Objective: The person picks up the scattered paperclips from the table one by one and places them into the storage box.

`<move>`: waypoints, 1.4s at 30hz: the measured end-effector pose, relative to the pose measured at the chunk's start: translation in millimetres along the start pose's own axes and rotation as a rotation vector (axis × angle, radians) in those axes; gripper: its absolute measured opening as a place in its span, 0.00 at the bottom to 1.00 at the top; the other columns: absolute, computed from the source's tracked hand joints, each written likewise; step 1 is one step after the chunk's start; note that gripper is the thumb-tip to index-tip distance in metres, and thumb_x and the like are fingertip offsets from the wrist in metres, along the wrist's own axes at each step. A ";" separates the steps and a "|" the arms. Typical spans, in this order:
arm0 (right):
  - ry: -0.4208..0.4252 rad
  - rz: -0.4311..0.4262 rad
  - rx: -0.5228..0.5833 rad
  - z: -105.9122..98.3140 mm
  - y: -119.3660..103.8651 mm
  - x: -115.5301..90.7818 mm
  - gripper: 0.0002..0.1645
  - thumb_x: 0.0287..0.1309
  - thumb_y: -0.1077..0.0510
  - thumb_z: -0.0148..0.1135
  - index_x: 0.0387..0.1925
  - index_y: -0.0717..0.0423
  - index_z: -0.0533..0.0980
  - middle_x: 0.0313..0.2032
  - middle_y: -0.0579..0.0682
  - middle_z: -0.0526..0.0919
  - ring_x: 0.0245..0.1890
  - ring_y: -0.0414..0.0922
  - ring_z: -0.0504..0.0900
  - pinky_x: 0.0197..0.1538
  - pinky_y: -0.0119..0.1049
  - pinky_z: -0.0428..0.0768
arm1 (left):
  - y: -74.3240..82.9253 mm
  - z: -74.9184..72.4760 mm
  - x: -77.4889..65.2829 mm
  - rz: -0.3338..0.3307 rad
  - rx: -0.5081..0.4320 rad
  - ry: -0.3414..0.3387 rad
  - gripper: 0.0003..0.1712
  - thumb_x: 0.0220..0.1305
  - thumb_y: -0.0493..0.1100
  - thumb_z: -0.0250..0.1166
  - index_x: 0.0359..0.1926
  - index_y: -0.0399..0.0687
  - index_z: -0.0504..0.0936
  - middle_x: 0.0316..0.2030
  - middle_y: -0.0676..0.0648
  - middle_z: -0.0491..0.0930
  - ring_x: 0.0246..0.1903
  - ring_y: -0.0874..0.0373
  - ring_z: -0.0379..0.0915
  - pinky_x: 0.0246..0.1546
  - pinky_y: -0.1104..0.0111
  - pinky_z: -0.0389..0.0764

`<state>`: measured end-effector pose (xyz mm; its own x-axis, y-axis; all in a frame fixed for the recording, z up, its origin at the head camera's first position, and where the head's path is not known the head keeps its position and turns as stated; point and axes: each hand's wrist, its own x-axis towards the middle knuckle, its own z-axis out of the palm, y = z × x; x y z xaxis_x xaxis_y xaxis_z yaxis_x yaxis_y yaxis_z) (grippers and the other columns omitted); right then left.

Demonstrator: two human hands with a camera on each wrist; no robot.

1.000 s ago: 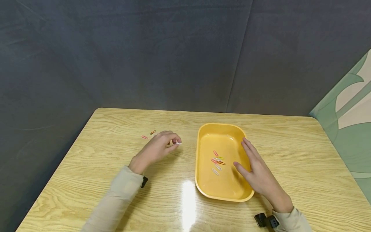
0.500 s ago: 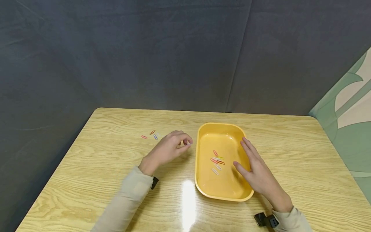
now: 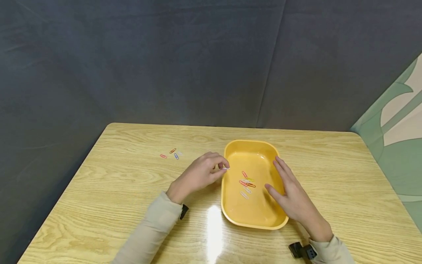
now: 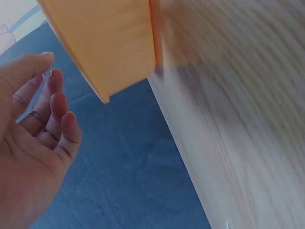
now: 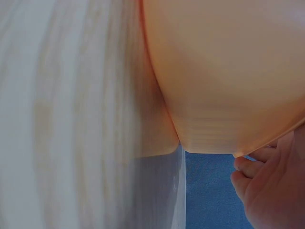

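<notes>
My left hand (image 3: 199,174) pinches a pale paper clip (image 3: 225,168) between thumb and fingertips, just over the left rim of a yellow plastic tray (image 3: 248,159). In the left wrist view, the clip (image 4: 47,73) shows as a thin loop at the fingertips, beside the tray's outer wall (image 4: 114,43). Several paper clips, including a dark red clip (image 3: 251,185) and a white clip (image 3: 244,195), lie on the tray's floor. At the right side, my right hand (image 3: 295,198) rests on the rim, its fingers fairly straight and the thumb over the inside. Its fingers are partly hidden in the right wrist view.
On the wooden table (image 3: 132,198), left of the tray, lie a pink clip (image 3: 163,156), an orange-red clip (image 3: 173,150), a blue clip (image 3: 176,156) and a faint white clip (image 3: 179,153). A dark cloth partition (image 3: 197,73) stands behind the table's far edge.
My left hand has moved right with the pinched paper clip, from the loose clips to the tray's left rim, uncovering the blue clip. The right hand and tray have stayed put.
</notes>
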<state>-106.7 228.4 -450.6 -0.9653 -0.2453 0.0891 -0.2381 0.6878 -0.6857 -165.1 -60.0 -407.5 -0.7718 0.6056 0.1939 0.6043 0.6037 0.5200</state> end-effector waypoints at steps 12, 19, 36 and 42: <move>-0.004 0.006 0.005 0.0 -1.6 0.3 0.47 0.68 0.51 0.59 0.76 0.64 0.47 0.79 0.58 0.43 0.75 0.67 0.48 0.68 0.70 0.55 | 13.0 12.8 7.1 0.039 -0.036 0.016 0.05 0.67 0.41 0.65 0.43 0.50 0.84 0.36 0.54 0.82 0.40 0.62 0.75 0.43 0.71 0.77; -0.006 0.013 0.013 0.0 -3.9 -0.2 0.47 0.67 0.53 0.61 0.77 0.63 0.48 0.79 0.58 0.43 0.75 0.67 0.49 0.68 0.69 0.56 | 16.7 22.6 10.2 0.045 -0.052 0.023 0.05 0.67 0.42 0.65 0.43 0.52 0.84 0.36 0.55 0.81 0.39 0.63 0.74 0.42 0.73 0.76; 0.016 -0.001 -0.006 -1.3 -2.0 0.5 0.47 0.68 0.52 0.60 0.76 0.64 0.48 0.78 0.60 0.45 0.75 0.67 0.50 0.68 0.69 0.56 | 21.3 38.8 16.6 0.119 0.059 0.017 0.03 0.67 0.45 0.66 0.40 0.56 0.85 0.34 0.59 0.83 0.38 0.64 0.75 0.46 0.69 0.73; 0.016 -0.013 0.000 -1.4 -1.0 1.1 0.47 0.67 0.52 0.61 0.76 0.65 0.49 0.78 0.60 0.45 0.75 0.67 0.50 0.68 0.69 0.56 | 20.3 46.6 16.6 0.099 0.065 -0.032 0.03 0.67 0.47 0.66 0.40 0.57 0.84 0.35 0.60 0.82 0.38 0.66 0.75 0.47 0.71 0.71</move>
<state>-107.7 228.4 -448.8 -0.9637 -0.2435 0.1096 -0.2508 0.6845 -0.6845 -156.3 -13.5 -432.5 -0.7013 0.6799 0.2142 0.6898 0.5715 0.4445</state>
